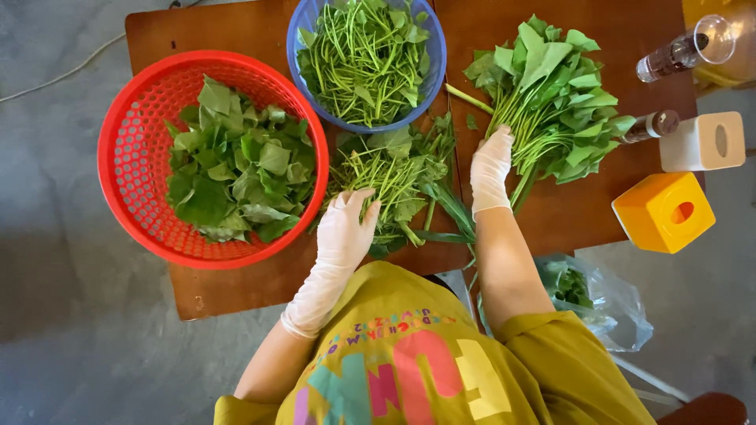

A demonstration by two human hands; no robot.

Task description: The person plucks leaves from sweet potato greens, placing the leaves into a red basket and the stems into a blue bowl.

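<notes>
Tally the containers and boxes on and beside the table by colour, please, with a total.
Red basket, holding picked leaves: 1
Blue basket, holding stems: 1
Yellow box: 1
White box: 1
Clear bottles: 2
Clear plastic bag, beside the table: 1
Total: 7

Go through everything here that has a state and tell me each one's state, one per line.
Red basket: filled with picked leaves.
Blue bowl: full of stems.
Leafy bunch: lying on table, untrimmed.
Left hand: gloved, resting on stem pile.
Right hand: gloved, touching the bunch's stalks.
Plastic bag: open.
</notes>
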